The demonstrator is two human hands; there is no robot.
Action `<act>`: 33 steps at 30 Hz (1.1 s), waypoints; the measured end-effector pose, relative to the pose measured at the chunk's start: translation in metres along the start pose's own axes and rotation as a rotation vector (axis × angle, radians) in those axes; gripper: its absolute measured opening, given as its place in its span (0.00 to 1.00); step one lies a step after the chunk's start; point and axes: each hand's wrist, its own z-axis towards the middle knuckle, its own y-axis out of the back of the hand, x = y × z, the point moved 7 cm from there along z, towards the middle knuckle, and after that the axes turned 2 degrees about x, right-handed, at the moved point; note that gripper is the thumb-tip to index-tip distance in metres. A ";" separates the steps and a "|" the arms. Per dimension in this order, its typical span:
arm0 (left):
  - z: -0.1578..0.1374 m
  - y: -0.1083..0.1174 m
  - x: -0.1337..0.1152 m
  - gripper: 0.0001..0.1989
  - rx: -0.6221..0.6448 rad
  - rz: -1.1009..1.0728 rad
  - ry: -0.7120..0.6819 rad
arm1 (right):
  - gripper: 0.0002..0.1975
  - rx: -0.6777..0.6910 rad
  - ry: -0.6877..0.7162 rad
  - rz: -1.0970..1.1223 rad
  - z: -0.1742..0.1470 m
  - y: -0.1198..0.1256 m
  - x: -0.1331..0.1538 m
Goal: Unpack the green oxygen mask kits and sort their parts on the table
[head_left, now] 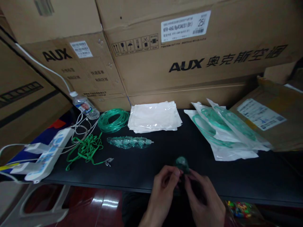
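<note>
Near the front edge of the black table, a small translucent green oxygen mask (182, 164) is held between my two hands. My left hand (165, 186) pinches at its near left side with thumb and forefinger. From the right, my right hand (204, 192) grips the mask's lower edge, its fingers partly hidden. Farther left lies a nested row of clear green masks (129, 142). Beside that is a tangle of green elastic straps (87, 147), with small metal strips (109, 162) at its end. A coil of green tubing (113, 120) sits behind.
White flat pouches (155, 116) are stacked at the back middle. Filled pouches (220, 126) with green tubing lie right, against a cardboard box (260, 110). A power strip (50, 154), cables and a plastic bottle (85, 105) occupy the left. Large cartons (146, 69) wall the back.
</note>
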 end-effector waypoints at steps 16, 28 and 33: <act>0.010 0.019 0.009 0.30 -0.031 -0.018 0.175 | 0.09 0.141 0.617 -0.290 -0.011 -0.013 0.023; 0.014 0.036 0.013 0.18 -0.089 0.016 0.155 | 0.12 0.264 0.560 -0.149 -0.008 -0.014 0.026; 0.014 0.045 0.000 0.15 -0.065 0.223 0.023 | 0.16 0.168 0.129 -0.120 0.014 0.002 0.006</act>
